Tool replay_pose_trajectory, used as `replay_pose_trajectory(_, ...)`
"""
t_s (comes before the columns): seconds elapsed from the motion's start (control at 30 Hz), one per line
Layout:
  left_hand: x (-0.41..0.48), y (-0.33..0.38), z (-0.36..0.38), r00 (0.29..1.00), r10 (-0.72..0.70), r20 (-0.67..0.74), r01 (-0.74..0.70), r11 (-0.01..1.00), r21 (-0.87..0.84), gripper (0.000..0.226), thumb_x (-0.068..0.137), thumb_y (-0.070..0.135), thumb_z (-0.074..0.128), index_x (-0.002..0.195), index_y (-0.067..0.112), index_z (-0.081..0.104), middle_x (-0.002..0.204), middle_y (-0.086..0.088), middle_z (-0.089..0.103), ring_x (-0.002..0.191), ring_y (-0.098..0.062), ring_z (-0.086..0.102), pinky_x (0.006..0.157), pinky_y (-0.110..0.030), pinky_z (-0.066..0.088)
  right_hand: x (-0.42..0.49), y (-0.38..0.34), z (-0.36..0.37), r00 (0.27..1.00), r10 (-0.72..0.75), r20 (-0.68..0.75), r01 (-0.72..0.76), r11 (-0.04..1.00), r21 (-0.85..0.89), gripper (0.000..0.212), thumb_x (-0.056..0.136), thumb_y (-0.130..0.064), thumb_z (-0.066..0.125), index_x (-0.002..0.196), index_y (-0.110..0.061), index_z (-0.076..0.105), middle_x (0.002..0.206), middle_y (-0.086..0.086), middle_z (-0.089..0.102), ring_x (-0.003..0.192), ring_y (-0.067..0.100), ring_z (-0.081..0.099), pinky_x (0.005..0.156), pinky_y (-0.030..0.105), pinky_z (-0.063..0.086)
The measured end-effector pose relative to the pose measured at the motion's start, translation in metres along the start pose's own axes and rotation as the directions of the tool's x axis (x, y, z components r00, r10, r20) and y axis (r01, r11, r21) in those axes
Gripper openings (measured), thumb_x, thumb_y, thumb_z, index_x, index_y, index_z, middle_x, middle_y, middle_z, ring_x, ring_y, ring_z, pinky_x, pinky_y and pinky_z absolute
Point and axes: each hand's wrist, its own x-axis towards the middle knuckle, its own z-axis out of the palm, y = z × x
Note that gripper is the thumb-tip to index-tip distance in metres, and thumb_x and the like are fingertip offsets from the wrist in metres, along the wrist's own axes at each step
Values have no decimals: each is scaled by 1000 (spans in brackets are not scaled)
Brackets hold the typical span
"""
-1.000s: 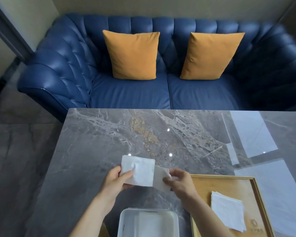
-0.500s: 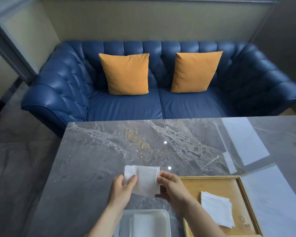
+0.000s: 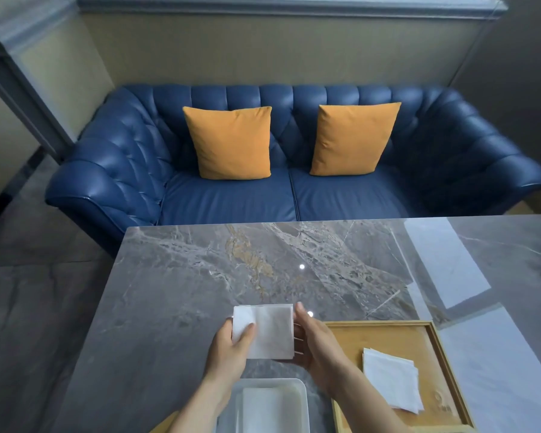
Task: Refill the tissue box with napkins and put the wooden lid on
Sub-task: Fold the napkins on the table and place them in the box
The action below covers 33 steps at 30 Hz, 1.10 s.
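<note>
So the folded napkin [image 3: 264, 331] is pinched between both hands just above the marble table [image 3: 175, 292], a bit beyond the clear tissue box [image 3: 302, 390] at the bottom edge of the view. It's clamped on its left edge by the left hand [image 3: 228, 348], thumb on top, and cupped along its right edge by the right hand [image 3: 316, 342], fingers closed behind it.

Handling-wise, this thing is judged to be about as light and floppy as it gets. No stiffness at all, so if it's held by one corner only it'll probably droop or unfold. It's best taken by two opposite edges like it is now, kept flat, and lowered into the box that way. Nothing fragile really, but it can be crumpled or torn if squeezed hard.

A white layer can already be seen inside the box, so some refilling looks done. A small stack of napkins [image 3: 391, 382] is left on the wooden lid [image 3: 431, 335], which is lying to the right of the box and not fitted yet.

Compared with a second ago: the napkin was half open then, with a flap hanging off to the right, and now it's been squared up into one neat rectangle. The view has also been tilted up, so more sofa [image 3: 294, 195] and wall is shown
</note>
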Motion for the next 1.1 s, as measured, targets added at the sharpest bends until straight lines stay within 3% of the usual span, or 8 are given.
replay_pose_trajectory(0.17,-5,-7,-3,999,49,-21,-45,988,150,30,78,48,61,86,19,55,77,5,65,69,-16,60,69,-39,49,1,12,-2,989,-77,-125,59,988,-140,12,93,-15,64,94,-5,72,89,11,74,78,23,68,75,44,59)
replay_pose_trajectory(0.23,-9,-7,-5,997,69,-33,-62,981,182,19,83,38,66,92,28,52,82,9,66,71,-13,61,67,-34,47,1,18,-5,982,-100,-162,66,978,-199,12,93,-13,62,87,-5,70,80,7,71,73,19,65,70,42,57)
replay_pose_trajectory(0.37,-18,-17,-15,996,79,-38,-69,974,214,36,82,22,71,105,39,50,82,2,72,71,-7,65,68,-30,46,-9,28,-9,970,-146,-195,83,951,-299,10,91,-9,61,84,-9,68,73,3,70,64,13,61,58,30,49)
replay_pose_trajectory(0.5,-32,-32,-24,999,52,-12,-47,962,269,32,80,21,74,101,32,52,78,2,73,65,-4,63,69,-33,50,-20,53,-13,950,-185,-252,71,912,-404,4,85,-18,65,88,-17,68,81,14,73,66,16,65,59,39,53)
replay_pose_trajectory(0.63,-46,-46,-28,999,27,-23,-18,944,329,30,76,23,76,92,29,52,76,3,73,62,-1,63,68,-33,52,-34,76,-12,915,-260,-307,63,847,-528,11,79,-21,69,88,-23,63,74,6,69,65,16,66,62,44,58)
replay_pose_trajectory(0.8,-59,-61,-27,999,40,-36,-22,912,411,31,73,26,78,82,27,48,69,7,71,61,0,63,65,-32,51,-50,97,-8,849,-386,-360,62,750,-658,38,79,-18,72,111,-31,54,72,-1,66,66,9,64,66,37,56)
replay_pose_trajectory(0.93,-67,-70,-24,997,50,-54,-18,878,478,27,74,30,77,74,27,50,65,8,69,57,-1,62,58,-27,46,-58,109,-6,834,-437,-337,33,649,-760,37,80,-25,68,111,-37,51,70,-9,67,68,5,61,58,20,44)
replay_pose_trajectory(1.1,-73,-73,-19,997,71,-43,-34,824,566,18,82,32,69,77,31,52,69,17,68,61,2,60,53,-19,40,-59,116,-6,822,-487,-296,-27,486,-873,30,84,-32,61,109,-38,45,77,-15,68,70,8,57,55,23,36)
